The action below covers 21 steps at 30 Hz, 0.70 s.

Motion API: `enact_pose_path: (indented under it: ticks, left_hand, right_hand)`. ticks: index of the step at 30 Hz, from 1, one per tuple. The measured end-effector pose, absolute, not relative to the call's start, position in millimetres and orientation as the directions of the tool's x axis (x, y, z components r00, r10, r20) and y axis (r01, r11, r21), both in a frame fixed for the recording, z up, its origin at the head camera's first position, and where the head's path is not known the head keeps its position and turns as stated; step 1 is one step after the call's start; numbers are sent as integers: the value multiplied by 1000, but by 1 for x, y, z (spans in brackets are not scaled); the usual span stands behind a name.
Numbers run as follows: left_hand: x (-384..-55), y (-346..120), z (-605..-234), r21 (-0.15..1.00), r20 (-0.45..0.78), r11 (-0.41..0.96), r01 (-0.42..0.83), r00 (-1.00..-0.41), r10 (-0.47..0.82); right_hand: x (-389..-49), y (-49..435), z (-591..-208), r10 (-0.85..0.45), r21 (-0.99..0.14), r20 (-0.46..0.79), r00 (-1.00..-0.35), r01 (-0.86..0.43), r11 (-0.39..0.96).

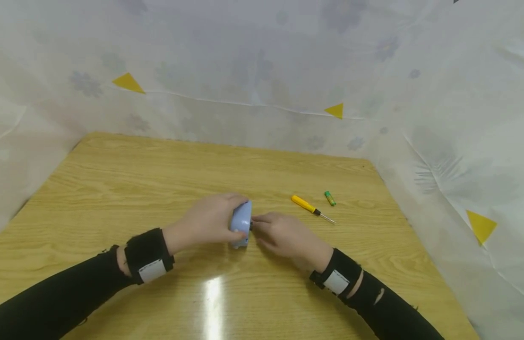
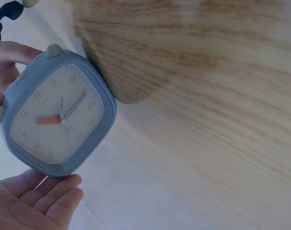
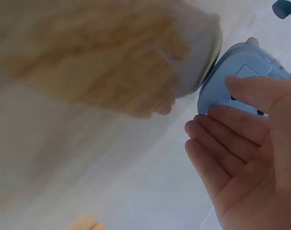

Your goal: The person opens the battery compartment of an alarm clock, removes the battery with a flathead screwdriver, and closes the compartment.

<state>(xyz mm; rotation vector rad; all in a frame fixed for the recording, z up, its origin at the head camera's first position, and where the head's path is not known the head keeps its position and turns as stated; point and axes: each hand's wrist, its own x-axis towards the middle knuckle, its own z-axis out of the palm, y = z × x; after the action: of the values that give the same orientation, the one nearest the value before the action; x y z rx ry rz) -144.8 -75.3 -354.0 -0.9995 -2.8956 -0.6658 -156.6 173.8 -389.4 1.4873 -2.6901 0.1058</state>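
A blue alarm clock (image 1: 241, 222) stands on its edge on the wooden table, with its white dial (image 2: 54, 110) turned toward the left hand. My left hand (image 1: 210, 221) grips the clock's rim between thumb and fingers. On the back side, my right hand (image 1: 287, 236) has thumb and index finger around a small dark knob (image 3: 233, 98); the fingers partly hide it. The other right fingers (image 3: 222, 148) extend below the clock's back. A battery cover outline (image 3: 253, 71) shows on the clock's back.
To the right of the hands lies a screwdriver (image 1: 304, 204) with a yellow handle, its tip pointing right. A green battery (image 1: 330, 198) lies just beyond it. Pale patterned cloth (image 1: 244, 56) hangs around the table (image 1: 159, 165), with yellow triangles (image 1: 129, 83) on it.
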Motion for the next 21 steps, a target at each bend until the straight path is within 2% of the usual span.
enact_pose_path:
  ticks: [6, 12, 16, 21]
  left_hand:
    - [-144, -73, -353, 399, 137, 713, 577, -806, 575]
    - [-144, -72, -352, 393, 128, 724, 568, -813, 568]
    - [-144, -72, -352, 398, 132, 720, 568, -812, 568]
    - [-144, -72, -354, 398, 151, 712, 578, -807, 570]
  right_hand:
    - [-160, 181, -387, -842, -44, 163, -514, -857, 514]
    - [-162, 186, -367, -828, 73, 212, -518, -837, 542]
    - [-161, 185, -350, -812, 113, 293, -505, -825, 553]
    - [-159, 181, -335, -817, 101, 366, -445, -854, 511]
